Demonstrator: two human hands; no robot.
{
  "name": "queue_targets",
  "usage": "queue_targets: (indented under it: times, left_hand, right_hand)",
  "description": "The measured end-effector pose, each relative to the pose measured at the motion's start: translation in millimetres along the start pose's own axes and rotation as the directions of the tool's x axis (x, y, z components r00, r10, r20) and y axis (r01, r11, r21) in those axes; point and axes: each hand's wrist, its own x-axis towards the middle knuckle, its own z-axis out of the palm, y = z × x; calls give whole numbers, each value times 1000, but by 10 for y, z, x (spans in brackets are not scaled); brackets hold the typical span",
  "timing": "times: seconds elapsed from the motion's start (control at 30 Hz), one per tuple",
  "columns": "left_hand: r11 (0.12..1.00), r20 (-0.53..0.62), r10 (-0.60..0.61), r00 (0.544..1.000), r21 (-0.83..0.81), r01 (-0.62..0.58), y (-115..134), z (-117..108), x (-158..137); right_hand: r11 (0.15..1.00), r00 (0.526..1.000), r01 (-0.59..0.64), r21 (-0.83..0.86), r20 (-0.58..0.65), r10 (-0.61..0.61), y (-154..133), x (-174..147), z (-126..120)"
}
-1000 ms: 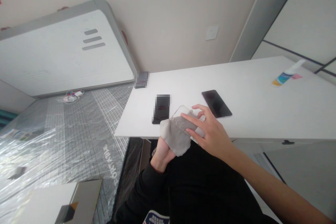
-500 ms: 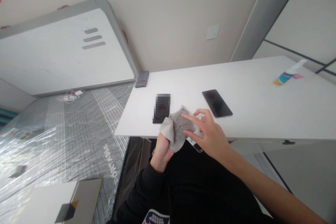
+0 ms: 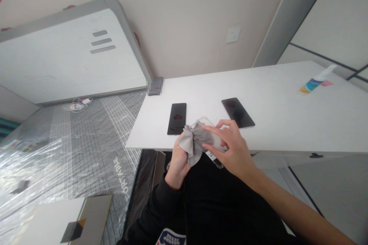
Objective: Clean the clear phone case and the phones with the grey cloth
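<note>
My left hand (image 3: 177,164) is closed on a crumpled grey cloth (image 3: 189,145) just over the table's front edge. My right hand (image 3: 234,149) grips a clear phone case (image 3: 215,159) by its edges with thumb and fingers. The cloth is bunched against the case and hides much of it. Beyond my left hand, a black phone (image 3: 176,118) lies flat, screen up. A larger dark tablet or phone (image 3: 238,113) rests at an angle beyond my right hand.
The white table (image 3: 281,122) runs along the wall. A white spray bottle (image 3: 312,85) lies or leans at the far right beside something pink. A blurred dark object (image 3: 155,86) is at the back left corner. A white box (image 3: 54,218) sits lower left, on plastic-wrapped bedding.
Both hands and the cloth have shifted slightly right. The case's clear top edge now shows more beyond the cloth. The phone and tablet on the table stay put.
</note>
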Motion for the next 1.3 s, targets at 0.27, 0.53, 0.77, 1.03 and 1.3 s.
queue_targets:
  times: [0.27,0.53,0.77,1.03,1.3]
  left_hand:
    - [999,58,-28,998,22,27,14,-36,-3]
    - [999,50,-34,998,23,33,12,-20,-13]
    - [998,41,-57,998,21,56,26,-7,-11]
    - [998,48,-40,998,48,38,24,-14,-2]
    - [994,80,-108,991,20,107,41,32,-24]
  right_hand:
    - [996,999,-42,83,31,40,17,-5,7]
    - [984,996,-77,160,57,69,45,-35,0]
    - [983,997,-69,172,53,60,53,-29,7]
    - [986,999,-40,162,32,35,33,-34,2]
    - [984,999,-22,176,-42,29,27,-51,41]
